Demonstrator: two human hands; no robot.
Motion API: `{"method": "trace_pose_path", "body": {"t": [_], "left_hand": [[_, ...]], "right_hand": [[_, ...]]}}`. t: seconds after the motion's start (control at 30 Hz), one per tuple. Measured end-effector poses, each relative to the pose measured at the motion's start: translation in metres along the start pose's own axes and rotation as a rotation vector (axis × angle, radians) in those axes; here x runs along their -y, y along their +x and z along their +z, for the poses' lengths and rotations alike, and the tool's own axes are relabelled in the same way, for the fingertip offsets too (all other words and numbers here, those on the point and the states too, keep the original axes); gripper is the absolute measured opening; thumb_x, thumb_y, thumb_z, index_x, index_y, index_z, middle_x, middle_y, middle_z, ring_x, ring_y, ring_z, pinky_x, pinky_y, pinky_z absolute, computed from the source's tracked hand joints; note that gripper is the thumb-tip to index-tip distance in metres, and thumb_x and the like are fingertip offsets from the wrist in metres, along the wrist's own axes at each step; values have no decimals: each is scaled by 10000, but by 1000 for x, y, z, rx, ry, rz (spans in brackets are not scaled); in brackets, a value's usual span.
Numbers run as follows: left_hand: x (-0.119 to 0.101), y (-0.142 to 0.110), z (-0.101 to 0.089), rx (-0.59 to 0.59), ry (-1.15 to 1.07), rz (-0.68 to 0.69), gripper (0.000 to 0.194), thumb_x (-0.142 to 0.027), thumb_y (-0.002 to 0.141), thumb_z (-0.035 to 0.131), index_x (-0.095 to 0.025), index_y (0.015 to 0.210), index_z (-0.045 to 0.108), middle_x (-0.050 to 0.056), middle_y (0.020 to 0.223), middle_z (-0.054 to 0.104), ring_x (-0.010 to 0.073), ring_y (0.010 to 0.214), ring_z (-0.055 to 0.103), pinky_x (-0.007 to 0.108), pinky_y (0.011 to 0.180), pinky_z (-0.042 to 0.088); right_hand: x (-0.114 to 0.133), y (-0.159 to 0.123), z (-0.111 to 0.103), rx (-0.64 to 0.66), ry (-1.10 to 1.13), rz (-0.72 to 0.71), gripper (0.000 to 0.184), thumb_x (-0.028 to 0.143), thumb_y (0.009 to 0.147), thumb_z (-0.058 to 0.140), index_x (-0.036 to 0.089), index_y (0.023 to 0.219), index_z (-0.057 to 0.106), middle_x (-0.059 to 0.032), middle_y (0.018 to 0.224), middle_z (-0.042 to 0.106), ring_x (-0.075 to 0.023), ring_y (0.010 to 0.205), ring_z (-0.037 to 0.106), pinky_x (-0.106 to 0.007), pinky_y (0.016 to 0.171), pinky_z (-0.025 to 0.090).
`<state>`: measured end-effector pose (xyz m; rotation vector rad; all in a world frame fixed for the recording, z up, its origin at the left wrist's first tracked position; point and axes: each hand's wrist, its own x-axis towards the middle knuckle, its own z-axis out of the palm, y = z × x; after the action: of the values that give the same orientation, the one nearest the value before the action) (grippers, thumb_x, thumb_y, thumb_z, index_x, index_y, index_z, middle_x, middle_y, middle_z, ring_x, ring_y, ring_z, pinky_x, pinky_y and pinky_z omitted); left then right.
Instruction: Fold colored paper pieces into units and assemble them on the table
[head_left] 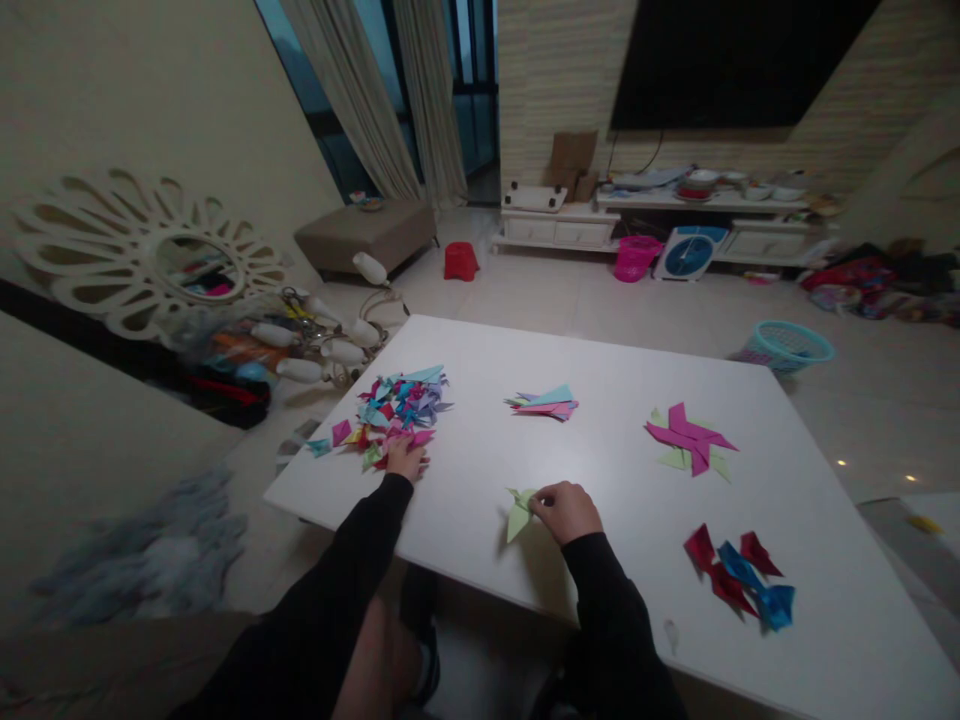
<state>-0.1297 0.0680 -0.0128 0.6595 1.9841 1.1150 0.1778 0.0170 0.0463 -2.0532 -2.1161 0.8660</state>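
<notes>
Right hand (571,512) pinches green origami (517,518) over white table (472,455), tiled floor (555,290) beyond; left hand (406,459): grip unclear.

A pale green origami crane (517,520), pinched at its right side, is tilted over the near middle of the white tabletop (480,372), one broad pointed wing slanting downward and a thin tip jutting to the upper left. Well apart to its left spreads a loose heap of folded paper pieces (409,398), overlapping at all angles in blue, teal, purple, pink, red, yellow and green, pinks and reds mostly toward its near side.
</notes>
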Motion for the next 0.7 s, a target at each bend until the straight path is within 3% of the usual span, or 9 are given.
{"method": "trace_pose_path", "body": {"t": [0.17, 0.3, 0.4, 0.5, 0.7], "left_hand": [[-9, -2, -10, 3, -20, 44, 360, -162, 757, 677, -152, 1112, 618, 83, 993, 654, 119, 631, 668, 175, 458, 479], [-22, -15, -8, -8, -52, 118, 370, -112, 746, 620, -150, 1114, 621, 104, 1193, 580, 94, 664, 676, 171, 490, 505], [-33, -40, 8, 20, -143, 270, 409, -96, 746, 566, -172, 1143, 630, 102, 1332, 485, 75, 660, 674, 190, 524, 532], [-38, -70, 33, 114, -223, 331, 460, -82, 732, 547, -193, 1166, 648, 96, 1361, 470, 76, 667, 672, 210, 553, 550], [-33, -98, 64, 287, -278, 409, 305, -144, 760, 596, -144, 1036, 725, 96, 1208, 586, 53, 592, 611, 232, 563, 578]], "right_hand": [[0, 1, 2, -11, -28, 23, 204, 368, 832, 643, 313, 895, 829, -73, 875, 781, -234, 854, 717, -289, 720, 470], [-1, 3, 6, -42, -35, -2, 206, 353, 838, 635, 294, 870, 830, -88, 866, 781, -248, 822, 715, -299, 678, 459], [-1, 5, 10, -50, -41, -19, 203, 356, 853, 633, 297, 873, 826, -84, 856, 779, -245, 799, 714, -297, 654, 454], [1, 7, 15, -62, -51, -30, 203, 342, 870, 628, 301, 913, 822, -85, 857, 778, -237, 792, 715, -294, 657, 456], [5, 4, 18, -19, -129, -17, 262, 334, 926, 559, 308, 1024, 801, -100, 961, 776, -248, 859, 719, -307, 696, 471]]}}
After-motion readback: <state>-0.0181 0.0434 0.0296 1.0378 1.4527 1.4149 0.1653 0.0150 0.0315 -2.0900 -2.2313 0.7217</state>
